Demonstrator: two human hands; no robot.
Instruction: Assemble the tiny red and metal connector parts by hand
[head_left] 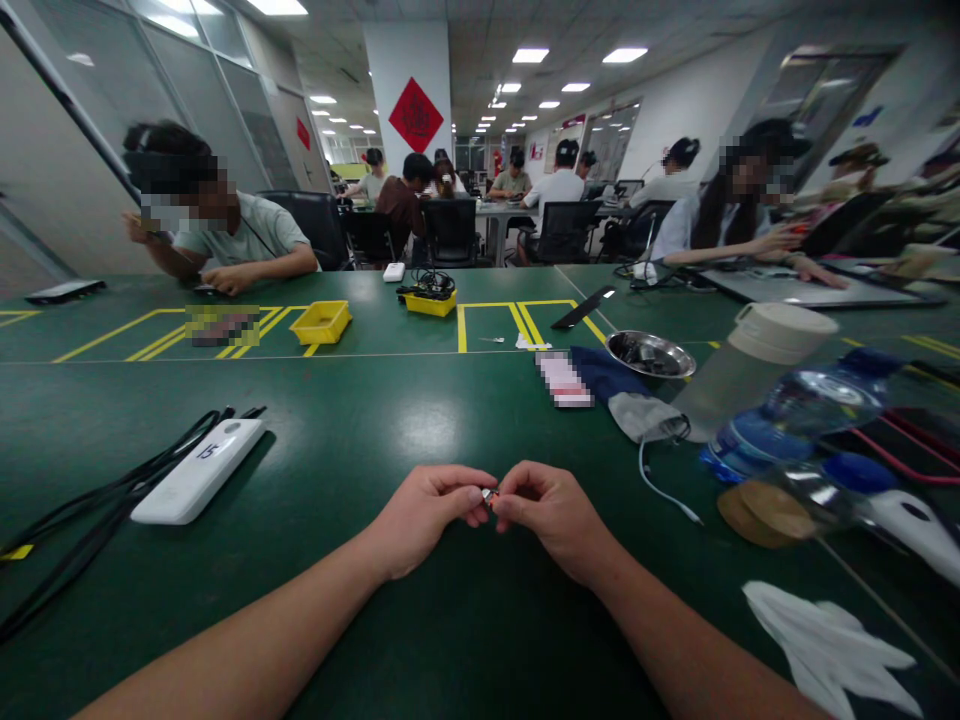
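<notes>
A small orange and silver piece (490, 497) is pinched between my fingertips above the green table (360, 620); it is too small and too covered to name. My left hand (427, 515) closes thumb and forefinger on its left side. From the right, my right hand (551, 510) grips it the same way, so the two hands nearly touch. Fingers hide most of the piece.
On the left lie a white power bank (202, 470) and black cables (90, 530). Bottles (795, 410), a metal bowl (651, 355) and tissue (825, 640) crowd the right. Yellow trays (321, 322) stand further back. People sit across the table.
</notes>
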